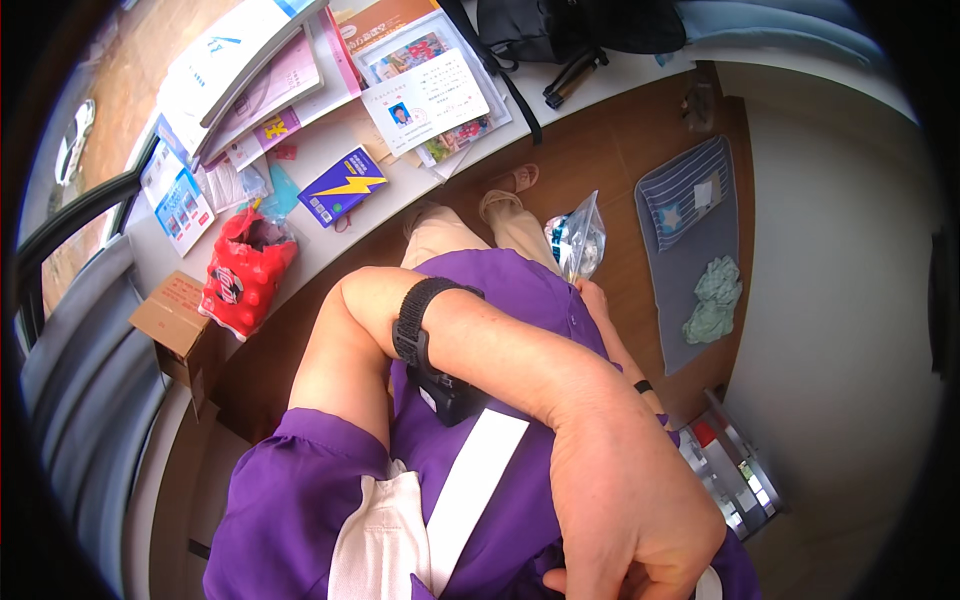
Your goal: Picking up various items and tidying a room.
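My left hand point(637, 495) is bent across my chest at the bottom right, close to the purple shirt point(510, 300). Its fingers curl downward and partly leave the frame, so I cannot tell whether they grip anything. A black hook-and-loop strap point(411, 326) circles the left forearm, with a black device point(450, 401) beneath it. Down at my right side, my right hand point(592, 296) holds a clear plastic bag point(585, 236) with silvery and white contents. White straps point(480, 487) lie over the shirt front.
Along the left runs a white desk point(330, 251) with stacked books point(262, 97), a card document point(427, 101), a purple box point(343, 185), a red plastic pack point(247, 270) and a black bag point(577, 30). A cardboard box point(176, 322) stands below. At right lie a grey mat point(652, 262) and a striped pillow point(686, 199).
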A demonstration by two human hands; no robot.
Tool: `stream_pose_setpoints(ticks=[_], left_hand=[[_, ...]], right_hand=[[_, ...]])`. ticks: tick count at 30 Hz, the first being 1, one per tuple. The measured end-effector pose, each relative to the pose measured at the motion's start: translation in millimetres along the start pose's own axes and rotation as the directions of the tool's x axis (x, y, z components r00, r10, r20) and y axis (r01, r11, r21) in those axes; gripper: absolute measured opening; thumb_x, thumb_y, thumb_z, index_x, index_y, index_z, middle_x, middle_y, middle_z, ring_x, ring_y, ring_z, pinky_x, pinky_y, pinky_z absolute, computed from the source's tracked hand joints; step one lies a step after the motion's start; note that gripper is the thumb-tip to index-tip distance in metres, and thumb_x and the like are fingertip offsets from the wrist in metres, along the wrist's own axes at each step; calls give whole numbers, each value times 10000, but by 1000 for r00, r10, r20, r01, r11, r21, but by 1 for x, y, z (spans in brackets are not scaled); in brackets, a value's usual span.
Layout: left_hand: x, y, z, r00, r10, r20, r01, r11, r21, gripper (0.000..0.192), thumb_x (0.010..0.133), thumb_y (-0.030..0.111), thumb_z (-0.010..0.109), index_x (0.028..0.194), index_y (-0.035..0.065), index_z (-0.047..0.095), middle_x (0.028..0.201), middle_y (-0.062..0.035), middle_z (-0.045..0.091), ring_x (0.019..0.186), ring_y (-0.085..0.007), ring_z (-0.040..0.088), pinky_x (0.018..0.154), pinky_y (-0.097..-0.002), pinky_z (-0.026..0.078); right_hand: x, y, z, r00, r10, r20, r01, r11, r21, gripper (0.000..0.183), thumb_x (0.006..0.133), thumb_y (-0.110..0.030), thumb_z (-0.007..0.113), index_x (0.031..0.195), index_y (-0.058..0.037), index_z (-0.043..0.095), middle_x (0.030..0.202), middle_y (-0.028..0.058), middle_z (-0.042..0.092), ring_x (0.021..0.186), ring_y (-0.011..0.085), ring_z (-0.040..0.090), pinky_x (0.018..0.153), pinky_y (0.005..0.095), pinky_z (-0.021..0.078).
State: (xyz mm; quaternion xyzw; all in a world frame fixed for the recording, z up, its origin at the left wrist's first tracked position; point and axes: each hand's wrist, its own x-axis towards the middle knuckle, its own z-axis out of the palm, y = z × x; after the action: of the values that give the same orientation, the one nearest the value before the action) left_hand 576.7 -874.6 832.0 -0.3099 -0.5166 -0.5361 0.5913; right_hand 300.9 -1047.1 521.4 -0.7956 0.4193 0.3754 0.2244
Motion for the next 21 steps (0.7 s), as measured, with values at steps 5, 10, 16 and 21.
stream_pose_setpoints(ticks=[5,10,16,21], left_hand=[[4,7,-3,991,77,110,-39,948,-315,309,859,243,657,792,-58,635,609,-59,584,525,-130,523,469,-253,404],[2,4,-2,994,52,93,-19,944,-331,286,867,220,646,799,-57,636,614,-57,586,527,-131,527,473,-250,412],[3,8,-5,996,35,84,-22,989,-146,241,866,189,642,816,-47,642,631,-71,611,548,-138,557,494,-261,428],[3,3,-2,995,54,88,-32,971,-238,240,854,176,658,783,-51,628,630,-80,613,556,-150,567,506,-270,434]], right_hand=[[-1,-1,-1,1000,0,13,0,1000,3,280,784,-331,571,791,-54,614,848,174,643,844,349,614,734,427,468],[-1,-4,-4,999,26,19,-26,1000,-9,289,783,-340,575,792,-54,610,856,175,643,852,356,612,741,428,469],[4,-1,-6,1000,14,19,-14,1000,-15,298,777,-355,584,788,-58,612,851,176,642,847,354,613,737,427,471],[8,3,-6,1000,-3,13,3,1000,-21,299,774,-359,589,778,-61,611,841,175,641,838,350,615,732,427,471]])
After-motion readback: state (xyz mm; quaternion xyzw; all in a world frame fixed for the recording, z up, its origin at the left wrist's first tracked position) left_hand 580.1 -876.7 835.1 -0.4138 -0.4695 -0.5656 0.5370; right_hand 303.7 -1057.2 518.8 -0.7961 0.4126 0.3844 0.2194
